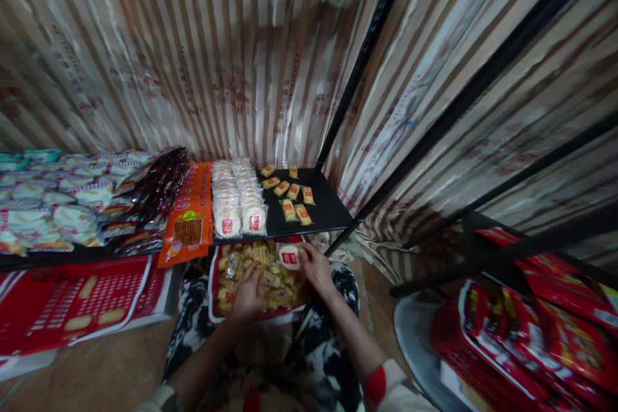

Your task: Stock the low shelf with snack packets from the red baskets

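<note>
On my lap rests a red basket with a white rim (211, 290), filled with small yellow-wrapped snacks (277, 280). My right hand (315, 265) pinches a round white rice cracker (289, 257) in clear wrap with a red label, over the basket's far right part. Lower and to the left, my left hand (250, 291) reaches into the basket among the yellow packets, its fingers drawn together; what they hold, if anything, is hidden. Just beyond the basket, two rows of wrapped white crackers (240, 196) stand on a black shelf (328, 206), beside several loose yellow packets (288, 209).
An orange snack bag (188, 219), dark packets (157, 196) and white packets (82, 193) line the shelf's left side. Black shelf posts (362, 64) rise at right. A red basket (111, 296) lies at left; red packages (545, 328) fill another at right. A striped curtain (217, 45) hangs behind.
</note>
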Demonstrator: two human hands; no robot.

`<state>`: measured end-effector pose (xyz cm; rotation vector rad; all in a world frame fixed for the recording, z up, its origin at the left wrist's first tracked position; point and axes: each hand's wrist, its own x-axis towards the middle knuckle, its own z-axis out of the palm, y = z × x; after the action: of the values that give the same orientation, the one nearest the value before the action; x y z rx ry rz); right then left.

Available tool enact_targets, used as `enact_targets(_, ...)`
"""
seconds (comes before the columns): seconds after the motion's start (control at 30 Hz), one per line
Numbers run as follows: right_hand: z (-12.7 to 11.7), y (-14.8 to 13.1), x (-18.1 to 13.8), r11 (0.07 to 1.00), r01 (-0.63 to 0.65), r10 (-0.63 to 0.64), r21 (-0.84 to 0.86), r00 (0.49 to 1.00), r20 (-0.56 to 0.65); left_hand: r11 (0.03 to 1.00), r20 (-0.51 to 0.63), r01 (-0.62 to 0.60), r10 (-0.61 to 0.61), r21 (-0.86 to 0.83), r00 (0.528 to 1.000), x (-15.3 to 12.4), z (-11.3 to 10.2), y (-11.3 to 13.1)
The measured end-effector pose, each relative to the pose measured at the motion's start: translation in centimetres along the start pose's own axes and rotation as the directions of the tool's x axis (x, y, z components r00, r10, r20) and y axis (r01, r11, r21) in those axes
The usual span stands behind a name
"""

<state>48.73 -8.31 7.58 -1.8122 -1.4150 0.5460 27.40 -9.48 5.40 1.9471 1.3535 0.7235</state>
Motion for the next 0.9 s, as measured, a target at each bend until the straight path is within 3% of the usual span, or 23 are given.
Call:
enact_targets(0.17,0.2,-2.5,-0.6,0.932,-0.098,-0.003,0.350,0.961,0.277,0.961,-0.064,0.114,-0.134,-0.251,0.989,-0.2,-1.3,1.1)
enact_targets(0.33,0.9,-5.3,-1.3,0.879,-0.206,-0.012,0.430,0.892,0.453,0.907,-0.056,0.121,-0.156,-0.403,0.986,-0.5,-1.9,1.5)
enact_targets(0.5,1.6,-6.7,-1.7,0.815,-0.276,0.010,0.510,0.886,0.463,0.826,-0.029,0.201,-0.254,-0.527,0.967,-0.5,-2.1,1.0)
enact_targets(0.7,2.9,-5.8,-2.4,0.743,-0.339,0.074,0.577,0.899,0.432,0.686,-0.042,0.287,-0.420,-0.669,0.907,-0.4,-2.1,0.2)
enact_targets(0.9,4.4,-5.8,-2.5,0.795,-0.270,0.064,0.543,0.928,0.367,0.724,-0.055,0.269,-0.390,-0.635,0.919,0.6,-1.5,-0.3)
